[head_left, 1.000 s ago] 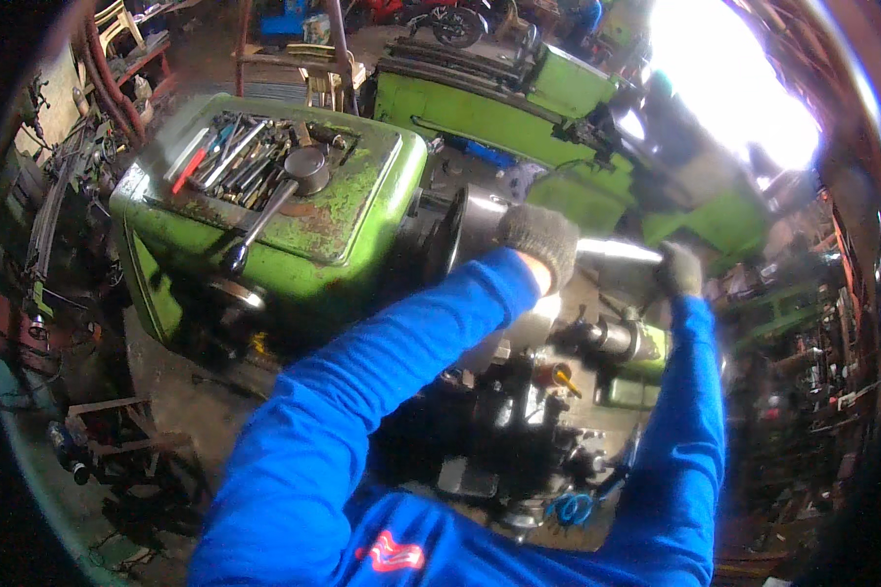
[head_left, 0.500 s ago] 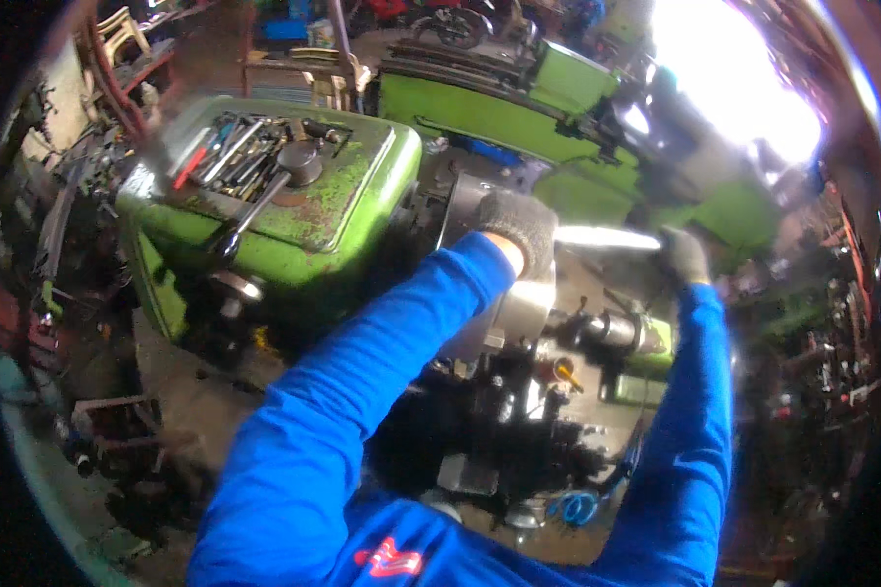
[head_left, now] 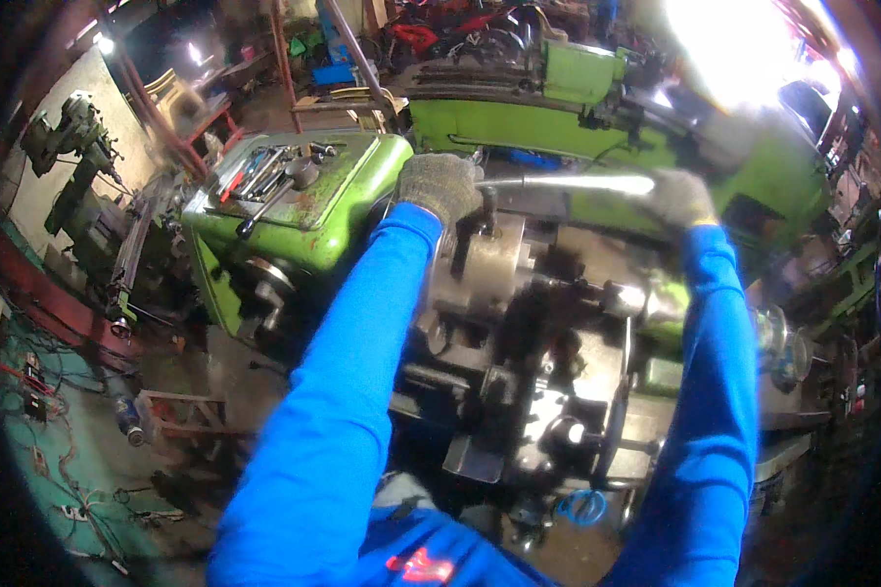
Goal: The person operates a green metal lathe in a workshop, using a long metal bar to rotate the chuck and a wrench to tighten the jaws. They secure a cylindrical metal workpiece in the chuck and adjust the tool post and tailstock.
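Note:
A long silver metal bar (head_left: 578, 183) stretches almost level above the lathe. My right hand (head_left: 681, 199), in a grey knit glove, is closed round its right end. At the bar's left end, my gloved left hand (head_left: 439, 186) is curled closed, its fingertips partly hidden. Close beside that hand, a dark upright post (head_left: 489, 207) rises between the bar and the lathe's metal chuck (head_left: 495, 266). Whether the bar joins the post is hard to tell. Both forearms reach forward in blue sleeves.
Wrenches and other hand tools (head_left: 269, 176) lie on the green headstock (head_left: 338, 210) at left. The tailstock (head_left: 646, 298) and carriage (head_left: 558, 421) stand right and nearer me. Another green machine (head_left: 489, 122) runs behind. Cables (head_left: 78, 499) lie on the floor at lower left.
Both hands and the bar appear higher in the picture, the left hand also further left. The view has shifted, and more of the chuck and the upright post now shows.

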Available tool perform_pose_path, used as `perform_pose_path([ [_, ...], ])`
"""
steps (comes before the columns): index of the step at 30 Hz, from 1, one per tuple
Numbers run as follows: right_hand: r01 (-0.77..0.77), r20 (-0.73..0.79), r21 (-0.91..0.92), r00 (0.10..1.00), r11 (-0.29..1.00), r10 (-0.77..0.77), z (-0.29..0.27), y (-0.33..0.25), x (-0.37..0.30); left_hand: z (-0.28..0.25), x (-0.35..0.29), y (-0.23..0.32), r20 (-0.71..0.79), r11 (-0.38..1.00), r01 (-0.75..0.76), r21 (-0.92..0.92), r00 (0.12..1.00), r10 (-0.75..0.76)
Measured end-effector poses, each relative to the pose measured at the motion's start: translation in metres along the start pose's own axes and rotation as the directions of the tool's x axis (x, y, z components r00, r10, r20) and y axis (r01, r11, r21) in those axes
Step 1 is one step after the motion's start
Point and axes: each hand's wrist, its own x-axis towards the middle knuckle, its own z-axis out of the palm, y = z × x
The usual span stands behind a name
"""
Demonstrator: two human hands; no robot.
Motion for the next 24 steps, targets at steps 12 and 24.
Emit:
perform_pose_path([
  [12,-0.125,0.033,-0.112,0.991,0.986,0.129,-0.02,-0.026,-0.072,0.019,0.026,-0.031,0.017,0.961,-0.268,0.072,0.963,0.267],
  [24,-0.2,0.076,-0.118,0.975,0.973,0.21,-0.016,-0.017,-0.058,0.011,0.032,-0.028,0.024,0.953,-0.303,0.017,0.953,0.303],
])
